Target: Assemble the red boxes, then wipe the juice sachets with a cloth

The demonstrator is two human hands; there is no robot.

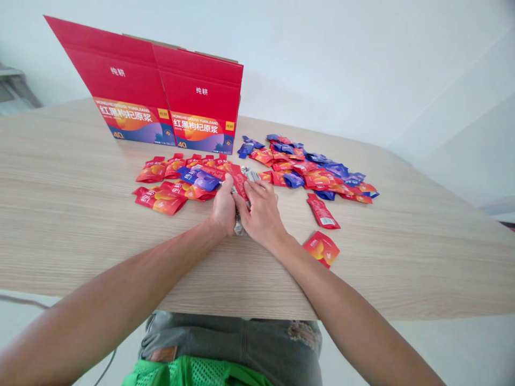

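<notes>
My left hand (224, 208) and my right hand (263, 212) meet near the middle of the table. Both are closed around a red drink pouch (240, 181) and a crumpled grey patterned cloth (252, 174). Cloth shows above my right fingers and below, between the palms; how it wraps the pouch is hidden. Just beyond my left hand lie rows of red pouches (161, 199), with a blue pouch (200, 178) across them. Right of my hands are two separate red pouches, one back side up (323, 211) and one orange-fronted (322, 248).
A red and blue printed carton (201, 102) stands with raised flaps at the back left. A loose heap of red and blue pouches (322, 178) spreads over the back right. The wooden table's (257, 284) near edge runs close to my body.
</notes>
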